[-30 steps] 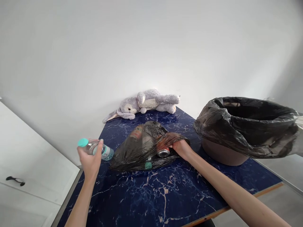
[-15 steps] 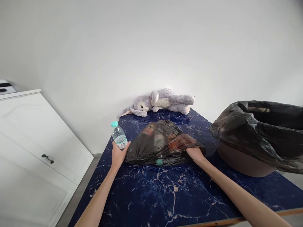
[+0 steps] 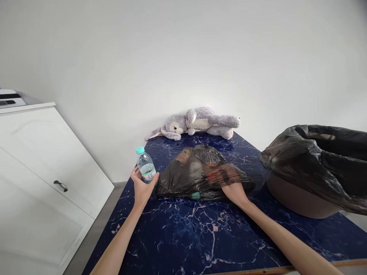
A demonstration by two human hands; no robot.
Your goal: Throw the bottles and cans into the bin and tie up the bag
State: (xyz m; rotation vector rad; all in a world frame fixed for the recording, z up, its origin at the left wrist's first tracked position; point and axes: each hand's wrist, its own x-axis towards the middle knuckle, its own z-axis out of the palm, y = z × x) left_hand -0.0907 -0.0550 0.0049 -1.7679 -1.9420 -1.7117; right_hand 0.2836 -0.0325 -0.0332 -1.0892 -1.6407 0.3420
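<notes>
My left hand is closed around a clear plastic water bottle with a turquoise cap and a white label, tilted slightly to the left. Beside it on the table lies a thin black plastic bag. Through the film show a can-like item, something red and a turquoise cap. My right hand reaches into the bag's right side, close to the red thing. Its fingers are blurred behind the film, so their grip is unclear.
A brown bin lined with a black bag stands at the right. Against the wall at the back lies a grey plush rabbit. The blue marbled table has a wooden front edge. A white cabinet stands at the left.
My right hand has gone deeper into the bag, toward the left, and the film now covers its fingers. My left hand still holds the bottle. The view has shifted slightly.
</notes>
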